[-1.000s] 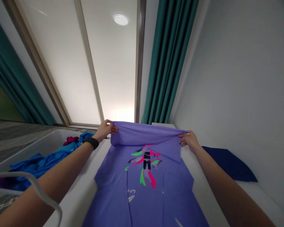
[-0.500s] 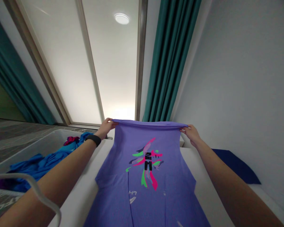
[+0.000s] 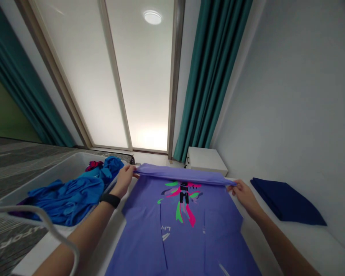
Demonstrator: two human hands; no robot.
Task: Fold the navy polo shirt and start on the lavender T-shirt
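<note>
A purple garment (image 3: 184, 245) with a pink, green and black print lies spread over a white surface. My left hand (image 3: 125, 178) pinches its far edge at the left corner. At the right corner my right hand (image 3: 241, 191) grips the same edge between thumb and fingers. Between the two hands the far edge is turned over in a band, covering the top of the print. A black wristband (image 3: 110, 199) circles my left wrist. The garment's near end runs out of view at the bottom.
At left stands a translucent plastic bin (image 3: 56, 168) holding blue clothes (image 3: 71, 195) and a red piece. A folded navy cloth (image 3: 289, 201) lies at right near the wall. Beyond are a white cabinet (image 3: 207, 159) and teal curtains (image 3: 212, 76). A pale cable (image 3: 46, 222) curves across the lower left.
Both hands have lowered the garment's far edge and drawn it nearer. The turned-over band is wider and hides the upper print. The white cabinet behind has come into view.
</note>
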